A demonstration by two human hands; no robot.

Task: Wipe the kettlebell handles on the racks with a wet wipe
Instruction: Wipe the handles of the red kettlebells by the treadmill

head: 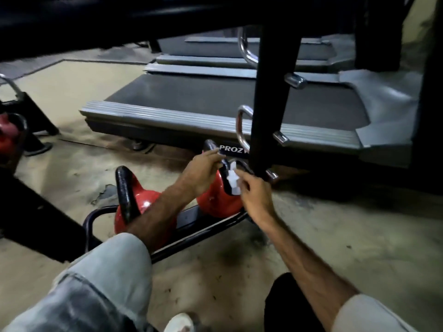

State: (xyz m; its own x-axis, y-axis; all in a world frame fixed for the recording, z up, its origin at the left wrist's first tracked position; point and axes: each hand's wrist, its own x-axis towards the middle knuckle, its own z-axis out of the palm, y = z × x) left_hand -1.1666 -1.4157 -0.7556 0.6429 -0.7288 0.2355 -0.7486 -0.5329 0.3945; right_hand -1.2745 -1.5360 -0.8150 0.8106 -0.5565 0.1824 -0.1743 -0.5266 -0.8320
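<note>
Two red kettlebells with black handles stand on a low black rack (206, 226) on the floor. The right kettlebell (215, 200) has its handle (212, 146) gripped near the top by my left hand (203, 171). My right hand (254, 195) presses a white wet wipe (233, 179) against the right side of that handle. The left kettlebell (139, 200) stands untouched, its handle (125, 188) upright, partly behind my left forearm.
A black upright post (271, 99) with chrome pegs rises just right of my hands. A treadmill (215, 101) lies behind it. Another red kettlebell (9, 135) sits on a rack at the far left. My knee (107, 271) is in the foreground.
</note>
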